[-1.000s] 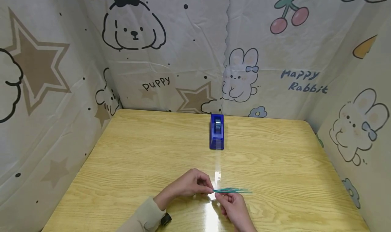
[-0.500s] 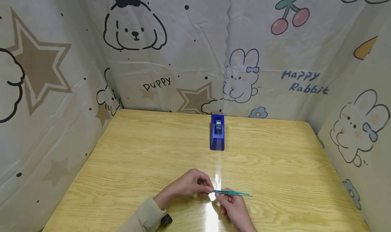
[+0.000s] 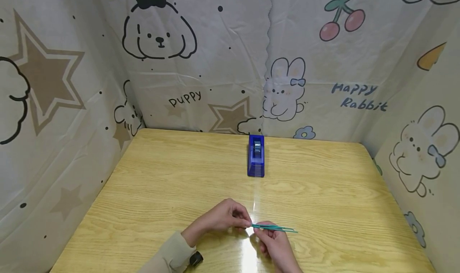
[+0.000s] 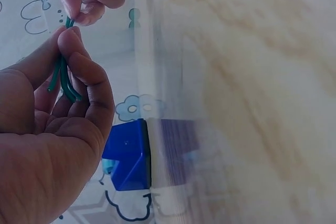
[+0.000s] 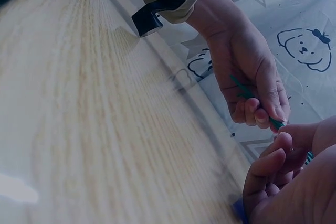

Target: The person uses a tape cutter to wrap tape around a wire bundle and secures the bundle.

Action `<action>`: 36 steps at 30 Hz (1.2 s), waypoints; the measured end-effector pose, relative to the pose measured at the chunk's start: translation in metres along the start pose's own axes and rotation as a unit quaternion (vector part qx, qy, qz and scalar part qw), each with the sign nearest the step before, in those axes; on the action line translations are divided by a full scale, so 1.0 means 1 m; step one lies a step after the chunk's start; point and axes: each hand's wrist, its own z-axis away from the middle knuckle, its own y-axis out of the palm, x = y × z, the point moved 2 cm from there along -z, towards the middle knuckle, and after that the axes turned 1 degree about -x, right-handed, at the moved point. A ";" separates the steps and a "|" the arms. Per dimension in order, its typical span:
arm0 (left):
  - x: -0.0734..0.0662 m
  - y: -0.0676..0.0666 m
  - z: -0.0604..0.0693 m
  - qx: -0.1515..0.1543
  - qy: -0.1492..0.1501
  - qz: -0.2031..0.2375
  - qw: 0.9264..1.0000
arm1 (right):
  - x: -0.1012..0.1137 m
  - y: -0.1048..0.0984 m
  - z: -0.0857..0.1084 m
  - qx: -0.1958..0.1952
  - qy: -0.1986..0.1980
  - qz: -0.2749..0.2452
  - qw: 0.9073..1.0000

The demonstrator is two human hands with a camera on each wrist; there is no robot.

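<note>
In the head view a bundle of thin green wires (image 3: 274, 228) lies sideways between the two hands, just over the table. My left hand (image 3: 228, 215) pinches its left end between thumb and fingertips. Close beside it, my right hand (image 3: 274, 241) pinches the bundle with thumb and index finger, and the free ends stick out to the right. The left wrist view shows short wire ends (image 4: 64, 80) coming out below the left thumb, slightly spread. From the right wrist view, both sets of fingertips almost touch on the bundle; the part inside the fingers is hidden.
A blue tape dispenser (image 3: 256, 156) stands near the back edge of the wood-grain table (image 3: 172, 169). Printed cloth (image 3: 215, 57) hangs behind and at both sides. A black device (image 3: 195, 258) sits on the left wrist. Light glares off the tabletop before the hands.
The free right ends of the green wires have tilted slightly downward and sit closer together. Both hands keep their places and their pinch.
</note>
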 end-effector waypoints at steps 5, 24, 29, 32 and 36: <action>-0.001 0.000 0.001 -0.001 -0.003 -0.003 1.000 | 0.001 0.001 0.000 0.000 0.006 -0.001 1.000; 0.002 0.000 0.000 -0.005 -0.001 -0.007 1.000 | 0.000 0.002 -0.002 0.014 0.013 -0.009 1.000; 0.002 0.000 0.000 -0.006 0.000 -0.010 1.000 | -0.001 0.002 -0.004 0.019 0.016 -0.014 1.000; 0.002 0.000 -0.001 -0.006 0.001 -0.015 1.000 | 0.000 0.001 -0.003 0.023 0.015 -0.020 0.999; 0.001 0.001 -0.001 -0.008 0.001 -0.022 1.000 | 0.000 0.001 -0.002 0.024 0.011 -0.028 0.999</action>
